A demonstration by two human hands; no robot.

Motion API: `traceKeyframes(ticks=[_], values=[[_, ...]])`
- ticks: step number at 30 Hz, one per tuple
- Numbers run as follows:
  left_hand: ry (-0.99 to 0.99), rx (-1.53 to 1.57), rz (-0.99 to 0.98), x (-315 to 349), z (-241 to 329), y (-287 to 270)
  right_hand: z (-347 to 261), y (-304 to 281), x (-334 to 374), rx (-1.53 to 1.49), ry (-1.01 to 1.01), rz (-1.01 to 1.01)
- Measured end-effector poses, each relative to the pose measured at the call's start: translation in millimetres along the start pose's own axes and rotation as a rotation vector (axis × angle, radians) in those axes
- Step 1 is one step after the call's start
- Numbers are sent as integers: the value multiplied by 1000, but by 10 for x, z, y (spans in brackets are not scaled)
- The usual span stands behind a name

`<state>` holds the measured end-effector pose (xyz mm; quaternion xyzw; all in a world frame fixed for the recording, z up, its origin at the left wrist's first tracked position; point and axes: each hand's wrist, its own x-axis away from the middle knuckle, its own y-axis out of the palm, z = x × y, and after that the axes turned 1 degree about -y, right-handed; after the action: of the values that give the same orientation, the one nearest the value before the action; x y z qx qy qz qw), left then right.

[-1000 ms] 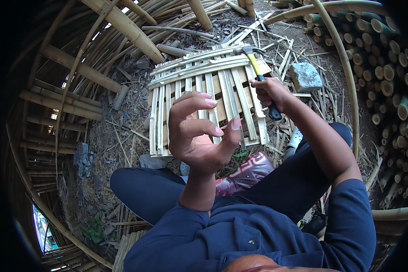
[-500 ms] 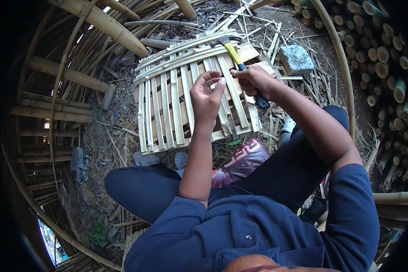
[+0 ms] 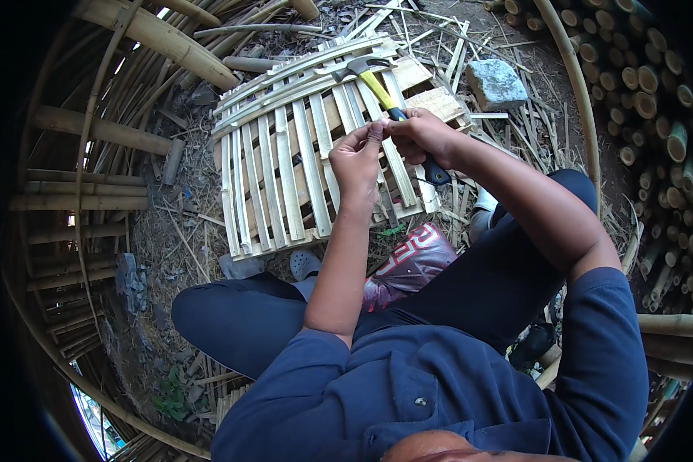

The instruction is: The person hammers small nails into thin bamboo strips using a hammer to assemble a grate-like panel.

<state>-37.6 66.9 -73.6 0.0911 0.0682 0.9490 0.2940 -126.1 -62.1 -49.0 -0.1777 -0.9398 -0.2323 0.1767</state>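
A hammer (image 3: 375, 86) with a yellow and black handle is held in my right hand (image 3: 426, 138), its metal head pointing away from me. With thumb and fingers pinched together, my left hand (image 3: 354, 163) meets the right hand's fingertips beside the handle. Anything between those fingertips is too small to make out. Both hands are above a slatted panel (image 3: 290, 181) of pale split bamboo strips. Long strips cross its far end, and wider wooden boards (image 3: 437, 102) show beneath and at its right side.
A pale stone block (image 3: 497, 85) sits right of the panel. Cut bamboo poles (image 3: 647, 104) are stacked at the far right, and thick bamboo beams (image 3: 165, 46) stand at the left. Between my legs lies a red and dark printed bag (image 3: 416, 262). Bamboo scraps litter the ground.
My left hand's fingers have closed from a loose curl into a pinch and come up against the right hand's fingertips. The right hand still grips the hammer. The whole view has shifted slightly.
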Motion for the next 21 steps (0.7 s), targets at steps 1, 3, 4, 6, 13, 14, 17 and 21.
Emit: traceKeyframes(ticks=[1, 3, 4, 6, 13, 14, 17, 21], values=[[0, 2, -1, -11, -30, 7, 10, -20, -19, 30, -3, -6], [32, 26, 71, 16, 1, 50, -6, 0, -40, 53, 9, 84], [29, 27, 71, 9, -5, 37, -18, 8, -52, 77, 17, 172], [17, -2, 106, -42, 18, -19, -139, -35, -51, 109, 18, 330], [40, -179, -55, -218, 107, -416, -108, -500, -272, 1241, -43, 865], [36, -285, -123, -231, 125, -425, -48, -626, -316, 1261, -39, 895], [72, -379, -189, -246, 144, -535, 83, -692, -317, 1241, -29, 891], [100, -480, -246, -283, 105, -633, 255, -688, -250, 1520, -90, 793]])
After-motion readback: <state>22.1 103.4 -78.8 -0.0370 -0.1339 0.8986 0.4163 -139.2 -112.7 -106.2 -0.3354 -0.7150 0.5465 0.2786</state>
